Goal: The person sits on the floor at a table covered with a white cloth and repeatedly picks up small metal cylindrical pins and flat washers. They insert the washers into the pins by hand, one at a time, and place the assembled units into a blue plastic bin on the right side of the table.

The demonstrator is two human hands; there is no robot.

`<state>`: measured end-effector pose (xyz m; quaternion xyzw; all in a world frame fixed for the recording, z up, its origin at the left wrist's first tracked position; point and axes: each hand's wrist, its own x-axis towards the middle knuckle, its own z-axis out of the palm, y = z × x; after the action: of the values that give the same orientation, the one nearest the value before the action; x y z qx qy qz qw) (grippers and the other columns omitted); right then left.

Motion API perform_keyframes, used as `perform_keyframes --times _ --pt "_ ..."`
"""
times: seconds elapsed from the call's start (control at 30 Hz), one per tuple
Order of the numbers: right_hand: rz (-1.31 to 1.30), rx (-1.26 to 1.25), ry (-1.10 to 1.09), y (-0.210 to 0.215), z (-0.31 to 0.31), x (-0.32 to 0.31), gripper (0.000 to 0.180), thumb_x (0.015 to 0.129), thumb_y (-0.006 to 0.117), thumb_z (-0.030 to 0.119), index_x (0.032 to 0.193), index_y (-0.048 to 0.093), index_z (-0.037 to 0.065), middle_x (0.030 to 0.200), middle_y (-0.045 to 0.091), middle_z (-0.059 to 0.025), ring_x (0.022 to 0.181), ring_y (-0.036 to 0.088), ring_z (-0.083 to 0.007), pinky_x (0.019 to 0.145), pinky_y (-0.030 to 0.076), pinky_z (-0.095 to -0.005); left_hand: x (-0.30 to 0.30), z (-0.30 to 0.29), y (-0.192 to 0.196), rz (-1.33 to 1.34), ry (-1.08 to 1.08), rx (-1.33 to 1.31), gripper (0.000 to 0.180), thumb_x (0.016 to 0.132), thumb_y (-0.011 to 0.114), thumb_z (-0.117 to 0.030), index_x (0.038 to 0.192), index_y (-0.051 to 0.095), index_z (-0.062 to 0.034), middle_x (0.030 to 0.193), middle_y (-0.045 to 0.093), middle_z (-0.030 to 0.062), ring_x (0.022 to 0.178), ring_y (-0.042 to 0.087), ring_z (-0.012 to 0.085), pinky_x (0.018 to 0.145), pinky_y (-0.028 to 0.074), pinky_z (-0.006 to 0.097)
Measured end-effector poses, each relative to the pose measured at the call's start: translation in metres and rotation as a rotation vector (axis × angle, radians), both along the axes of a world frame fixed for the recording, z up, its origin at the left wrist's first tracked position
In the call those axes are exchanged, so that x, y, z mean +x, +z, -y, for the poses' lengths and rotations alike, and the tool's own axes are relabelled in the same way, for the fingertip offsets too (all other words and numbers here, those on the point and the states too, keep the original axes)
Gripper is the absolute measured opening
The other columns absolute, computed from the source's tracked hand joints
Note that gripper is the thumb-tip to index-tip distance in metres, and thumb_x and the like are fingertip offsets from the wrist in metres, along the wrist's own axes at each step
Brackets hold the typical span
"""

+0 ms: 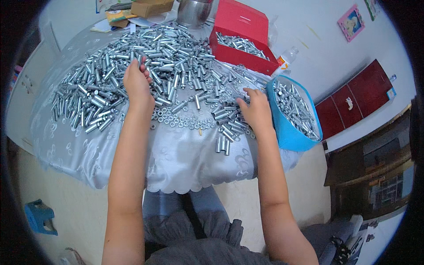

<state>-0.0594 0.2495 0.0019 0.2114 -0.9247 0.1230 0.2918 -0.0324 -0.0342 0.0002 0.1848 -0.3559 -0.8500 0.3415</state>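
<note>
A large heap of shiny metal sleeves (163, 48) covers the cloth-covered table. My left hand (138, 81) is closed at the front of this heap, its fingers curled round a metal sleeve (140, 60) whose end sticks up between thumb and fingers. Over a smaller group of short metal tubes (227, 117), my right hand (257, 110) hangs with thumb and fingers apart, and I see nothing in it. Loose metal nuts (176, 120) lie between my two hands. Right beside my right hand stands a blue fabric bin (295, 136) full of metal bolt-like pieces (293, 104).
Behind the heap, a red box (247, 59) with its lid raised holds more metal pieces. A clear bottle (288, 57) lies tilted beside it. A metal pot (194, 12) and a cardboard box (151, 7) stand at the back. A blue stool (39, 216) is on the floor.
</note>
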Motion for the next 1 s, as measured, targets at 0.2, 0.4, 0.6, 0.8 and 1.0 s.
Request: perform_keyframes --times 0.2,0.4,0.6,0.8,1.0 --pt "0.105 -0.012 0.465 0.007 0.058 -0.001 0.019 0.074 0.061 0.017 0.088 0.063 0.005 0.088 0.062 -0.0135 0.087 0.054 -0.0296 0.078 0.043 -0.0392 0.001 0.008 0.002 0.047 0.087 0.005 0.025 0.089 0.043 -0.024 0.092 0.06 -0.0059 0.066 0.047 -0.0054 0.055 0.042 0.0042 0.048 0.033 0.019" --pt "0.319 0.084 0.305 0.001 0.118 -0.023 0.019 0.075 0.056 0.02 0.081 0.064 0.004 0.082 0.062 -0.0164 0.078 0.058 -0.0327 0.069 0.046 -0.0422 0.001 0.003 0.002 0.027 0.052 0.003 0.026 0.089 0.04 -0.023 0.088 0.059 -0.0053 0.069 0.044 -0.0051 0.055 0.038 0.0026 0.046 0.031 0.017" --pt "0.23 -0.004 0.214 0.001 0.144 -0.04 0.022 0.073 0.059 0.024 0.081 0.062 0.004 0.078 0.062 -0.0177 0.078 0.059 -0.0336 0.069 0.047 -0.0424 0.0 0.001 0.003 0.043 0.075 -0.004 0.025 0.088 0.041 -0.022 0.086 0.058 -0.0044 0.069 0.045 -0.0044 0.053 0.039 0.0032 0.044 0.03 0.017" --pt "0.522 0.107 0.048 0.0 0.15 -0.045 0.039 0.074 0.062 0.038 0.083 0.062 0.0 0.087 0.063 -0.0177 0.08 0.061 -0.0334 0.07 0.048 -0.0418 -0.004 -0.002 -0.001 0.041 0.051 -0.048 0.025 0.09 0.042 -0.023 0.094 0.06 -0.0057 0.07 0.048 -0.0047 0.057 0.043 0.0032 0.048 0.035 0.018" --pt "0.476 -0.04 0.11 -0.001 0.148 -0.04 0.033 0.07 0.067 0.033 0.085 0.063 0.004 0.078 0.062 -0.0141 0.076 0.061 -0.0304 0.067 0.047 -0.0382 -0.002 -0.002 0.0 0.091 -0.003 -0.038 0.025 0.089 0.042 -0.023 0.093 0.06 -0.0057 0.07 0.049 -0.0047 0.057 0.043 0.0031 0.048 0.034 0.018"
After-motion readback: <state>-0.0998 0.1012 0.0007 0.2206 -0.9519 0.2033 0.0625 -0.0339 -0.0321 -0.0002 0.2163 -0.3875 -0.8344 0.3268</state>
